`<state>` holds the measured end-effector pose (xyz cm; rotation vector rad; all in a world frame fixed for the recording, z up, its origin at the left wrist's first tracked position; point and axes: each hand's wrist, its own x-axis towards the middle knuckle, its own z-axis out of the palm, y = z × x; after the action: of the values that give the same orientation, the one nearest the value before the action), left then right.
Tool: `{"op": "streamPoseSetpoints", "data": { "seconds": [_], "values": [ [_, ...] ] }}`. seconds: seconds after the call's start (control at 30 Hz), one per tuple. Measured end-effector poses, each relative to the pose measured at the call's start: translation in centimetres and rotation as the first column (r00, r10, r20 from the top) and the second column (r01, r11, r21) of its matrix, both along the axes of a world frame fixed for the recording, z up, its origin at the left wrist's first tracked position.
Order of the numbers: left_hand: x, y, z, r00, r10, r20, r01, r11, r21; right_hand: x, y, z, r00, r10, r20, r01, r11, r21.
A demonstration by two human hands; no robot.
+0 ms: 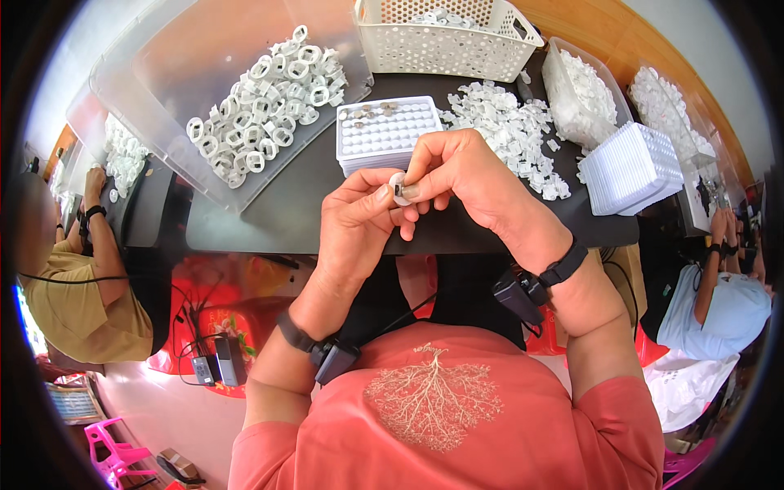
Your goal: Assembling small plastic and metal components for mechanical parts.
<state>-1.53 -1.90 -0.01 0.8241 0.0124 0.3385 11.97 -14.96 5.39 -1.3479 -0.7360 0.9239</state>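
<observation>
A small white plastic piece [398, 183] is gripped at frame center by fingertips of the left hand [357, 211] and right hand [474, 173], near the front edge of the black tabletop [278, 222], open surface at left. Its long axis runs roughly vertical, dark mark toward the camera. Beyond sits a pocketed white tray [359, 162] between 2 heaps of white parts [269, 106].

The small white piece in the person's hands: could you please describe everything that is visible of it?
The small white piece looks like plastic, with a rounded outline and a dark spot near its middle; finer details are too small to tell. It is held up over the dark table, between the fingertips of the left hand and right hand, which partly cover it.
</observation>
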Motion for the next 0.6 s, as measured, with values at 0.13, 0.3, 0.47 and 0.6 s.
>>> {"op": "streamPoseSetpoints", "data": {
  "seconds": [0.13,0.3,0.47,0.6],
  "values": [
    [-0.1,-0.2,0.1,0.999,0.044,-0.029,-0.044,0.999,0.015,-0.3,0.2,0.2,0.998,-0.056,-0.034,0.054,0.997,-0.056],
    [0.0,-0.2,-0.3,0.999,0.038,0.001,-0.038,0.999,0.018,-0.7,0.1,0.5,0.996,-0.084,-0.006,0.083,0.993,-0.084],
    [-0.1,-0.1,-0.3,0.999,0.034,-0.009,-0.034,0.999,0.004,-0.7,-0.1,0.6,0.998,-0.064,0.027,0.066,0.995,-0.071],
    [-0.1,0.0,-0.3,1.0,0.021,-0.01,-0.021,1.0,-0.009,-1.0,-0.3,0.9,0.996,-0.074,0.045,0.077,0.993,-0.087]
  ]
}}
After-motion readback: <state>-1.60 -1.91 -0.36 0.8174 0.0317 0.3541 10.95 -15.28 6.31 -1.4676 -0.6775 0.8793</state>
